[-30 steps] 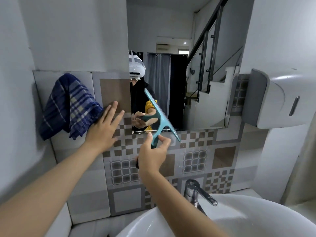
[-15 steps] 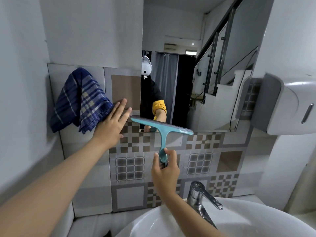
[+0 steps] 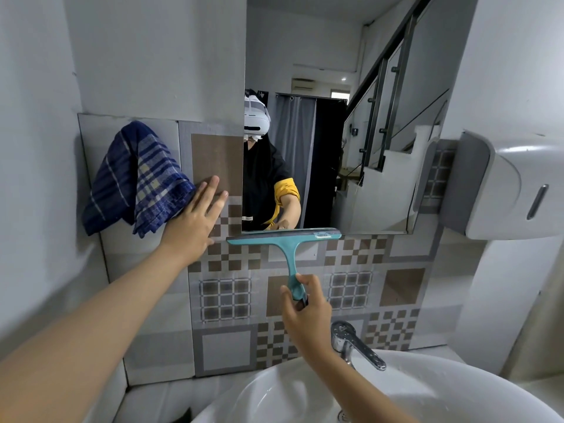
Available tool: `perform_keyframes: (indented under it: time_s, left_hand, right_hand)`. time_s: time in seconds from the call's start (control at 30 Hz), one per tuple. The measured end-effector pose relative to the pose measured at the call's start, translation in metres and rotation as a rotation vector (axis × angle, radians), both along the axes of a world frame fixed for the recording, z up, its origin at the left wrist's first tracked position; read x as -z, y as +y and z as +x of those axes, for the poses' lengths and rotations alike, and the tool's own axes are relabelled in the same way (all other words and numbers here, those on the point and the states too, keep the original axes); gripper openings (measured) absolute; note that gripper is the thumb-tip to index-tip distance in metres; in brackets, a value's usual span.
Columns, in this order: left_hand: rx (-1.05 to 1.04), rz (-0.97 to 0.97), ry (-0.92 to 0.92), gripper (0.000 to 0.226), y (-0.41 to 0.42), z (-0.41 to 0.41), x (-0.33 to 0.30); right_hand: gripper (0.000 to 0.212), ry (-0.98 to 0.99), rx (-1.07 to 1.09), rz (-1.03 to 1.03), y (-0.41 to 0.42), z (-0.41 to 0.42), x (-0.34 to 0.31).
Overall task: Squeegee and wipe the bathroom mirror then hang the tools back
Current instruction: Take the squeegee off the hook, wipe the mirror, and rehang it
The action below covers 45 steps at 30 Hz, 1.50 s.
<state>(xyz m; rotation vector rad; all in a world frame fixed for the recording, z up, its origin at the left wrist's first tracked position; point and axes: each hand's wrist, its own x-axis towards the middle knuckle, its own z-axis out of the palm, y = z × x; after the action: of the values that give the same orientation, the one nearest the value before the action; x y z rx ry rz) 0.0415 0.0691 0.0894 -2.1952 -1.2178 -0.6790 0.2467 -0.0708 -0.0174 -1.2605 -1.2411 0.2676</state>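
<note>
Tiled wall (image 3: 225, 346) filling the view, patterned grey and brown. Set into it, mirror (image 3: 351, 132), tall, bottom edge meeting the tiles. Below, white basin (image 3: 274, 389) with chrome tap (image 3: 354, 343) just right of the working arm. Off to the right, grey wall dispenser (image 3: 512, 184). At left, blue checked cloth (image 3: 137, 181) hanging on the tiles, hook hidden beneath it.

Teal squeegee (image 3: 287, 242), blade level and lying right along the mirror's lower edge, handle pointing straight down. Right hand (image 3: 305, 309) wrapped round the bottom of that handle, thumb and fingers closed on it. Left hand (image 3: 195, 218) flat and spread on the tiles beside the mirror's left edge, fingers apart, heel brushing the cloth's corner, gripping nothing.

Looks like the bottom of a stroke. Risks from here: grip sits very low on the handle, so a wet handle could twist and drop the tool into the basin or knock the tap. Blade lifted carelessly could leave a line of water along the bottom edge. Left hand sliding could tug the cloth loose.
</note>
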Motion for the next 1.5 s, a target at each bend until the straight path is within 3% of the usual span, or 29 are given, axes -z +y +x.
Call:
perform_keyframes:
  time_s: [0.17, 0.27, 0.37, 0.47, 0.57, 0.67, 0.77, 0.93, 1.03, 1.33, 1.5]
  left_hand:
    - [-0.011, -0.065, -0.03, 0.106, -0.01, 0.007, -0.005]
    - [0.032, -0.218, -0.159, 0.095, -0.026, 0.017, -0.012]
    - [0.241, -0.385, -0.353, 0.076, -0.051, 0.031, -0.014]
    - [0.475, -0.551, -0.48, 0.051, -0.084, 0.047, -0.017]
    - [0.601, -0.77, -0.483, 0.029, -0.108, 0.058, -0.019]
    - [0.648, -0.914, -0.389, 0.022, -0.12, 0.063, -0.019]
    - [0.634, -0.935, -0.321, 0.017, -0.127, 0.063, -0.02]
    - [0.616, -0.914, -0.442, 0.019, -0.129, 0.048, -0.021]
    - [0.584, -0.897, -0.519, 0.021, -0.128, 0.036, -0.017]
    - [0.533, -0.652, -0.826, 0.04, -0.114, -0.001, 0.007]
    - [0.435, -0.578, -0.894, 0.04, -0.106, -0.013, 0.033]
  right_hand:
    - [0.016, 0.061, -0.044, -0.168, -0.021, 0.013, -0.003]
    - [0.016, 0.017, -0.091, -0.255, -0.039, 0.025, -0.018]
    - [0.021, -0.102, -0.172, -0.356, -0.059, 0.036, -0.043]
    - [0.027, -0.34, -0.233, -0.472, -0.076, 0.044, -0.075]
    - [0.031, -0.532, -0.344, -0.555, -0.083, 0.049, -0.107]
    - [0.034, -0.666, -0.423, -0.572, -0.083, 0.052, -0.133]
    - [0.034, -0.698, -0.474, -0.578, -0.078, 0.052, -0.153]
    - [0.038, -0.761, -0.47, -0.474, -0.059, 0.05, -0.176]
    - [0.036, -0.675, -0.421, -0.372, -0.045, 0.052, -0.191]
    - [0.036, -0.133, -0.531, -0.141, 0.015, 0.017, -0.18]
    - [0.041, -0.107, -0.598, -0.083, 0.053, -0.022, -0.16]
